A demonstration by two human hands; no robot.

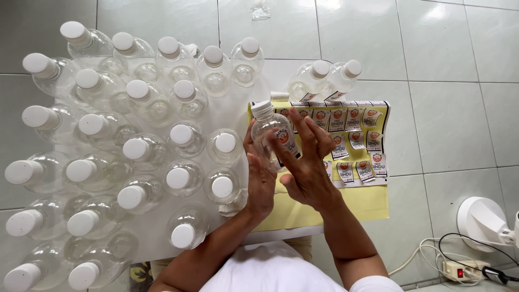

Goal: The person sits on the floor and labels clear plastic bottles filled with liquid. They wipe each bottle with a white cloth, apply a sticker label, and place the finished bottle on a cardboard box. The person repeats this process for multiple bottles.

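My left hand [259,181] holds a clear plastic bottle [272,132] with a white cap, gripping it from below and behind. The bottle is tilted, cap toward the upper left. A white and orange sticker label [285,139] lies on its side. My right hand [305,162] presses flat against that label with the fingers spread. Under both hands lies a yellow backing sheet [357,203] with several more of the same labels [354,140] on its upper part.
Several clear capped bottles [135,151] without labels stand packed on the white low table [151,232] at the left. Two labelled bottles [324,81] stand behind the sheet. A white fan base [481,221] and a power strip [459,269] sit on the tiled floor at lower right.
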